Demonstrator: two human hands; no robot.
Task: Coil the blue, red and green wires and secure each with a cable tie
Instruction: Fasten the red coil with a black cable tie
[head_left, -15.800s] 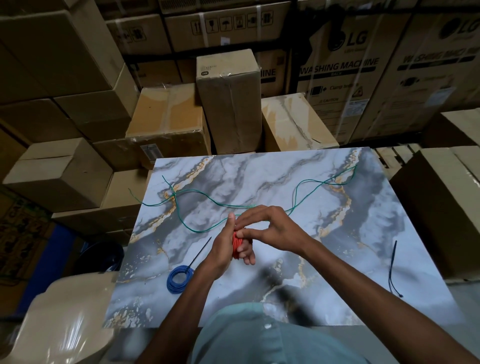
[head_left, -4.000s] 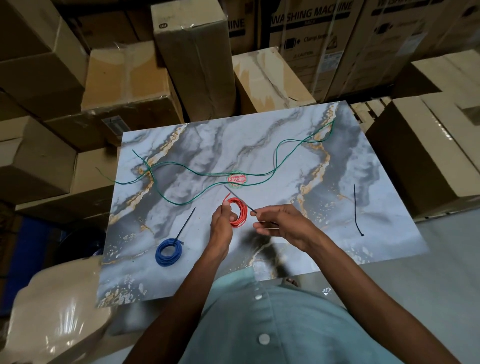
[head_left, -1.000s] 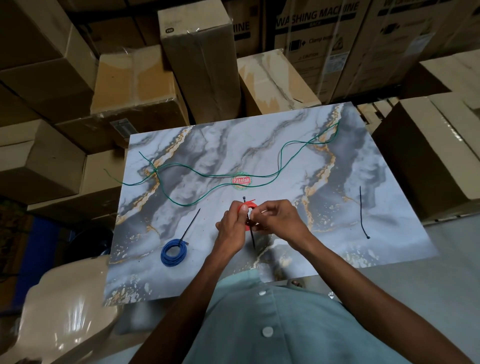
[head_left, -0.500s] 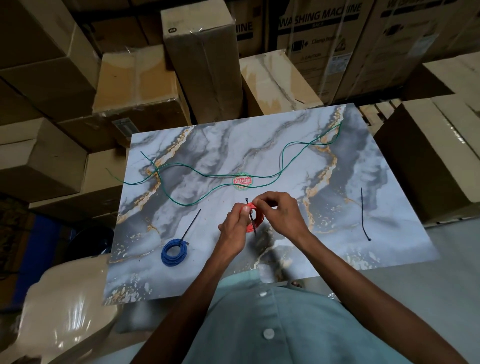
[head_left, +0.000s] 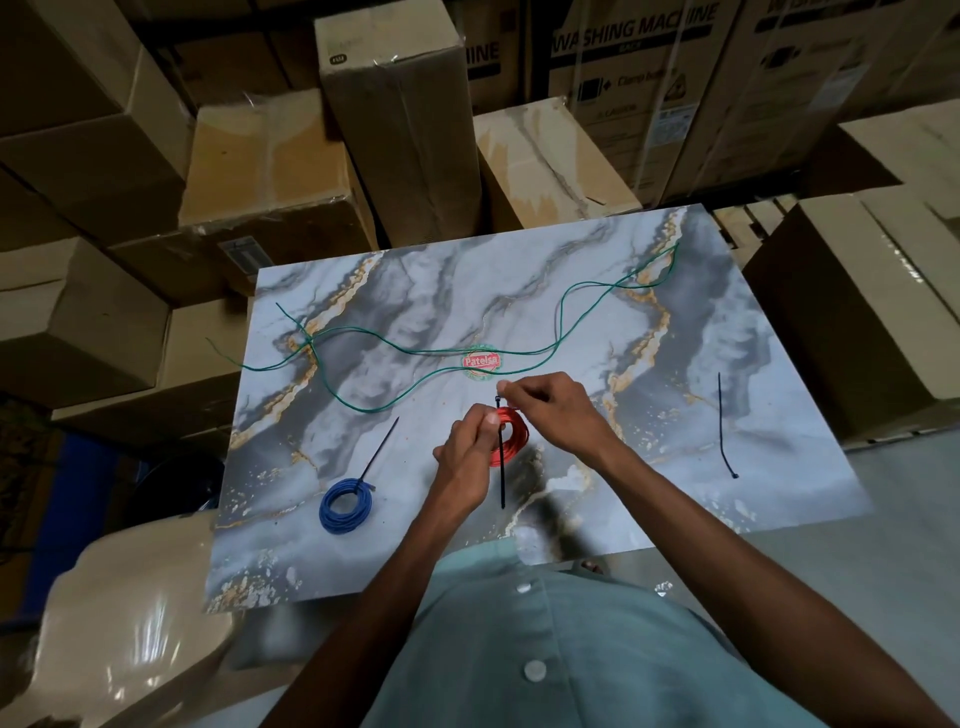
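Two hands meet over a red wire coil (head_left: 511, 435) held just above the marble-patterned table (head_left: 779, 467), near its front middle. The left hand (head_left: 470, 452) pinches the coil's left side between thumb and fingers, while the right hand (head_left: 550, 413) pinches the upper end of a black cable tie (head_left: 502, 467) that passes across the coil, its tail hanging down toward the person's pale green shirt (head_left: 545, 649). To the left, a blue wire coil (head_left: 345, 505) lies flat on the table, already bound by a tie (head_left: 378, 451) whose long tail points up and to the right. Beyond the hands, the green wire (head_left: 415, 353) sprawls uncoiled across the table's far half, one end trailing over the left edge, and crosses a round red-and-green sticker (head_left: 481, 361). A spare cable tie (head_left: 723, 426) lies alone near the right edge. Cardboard boxes (head_left: 400, 130), some printed for washing machines, are stacked behind and on both sides of the table.
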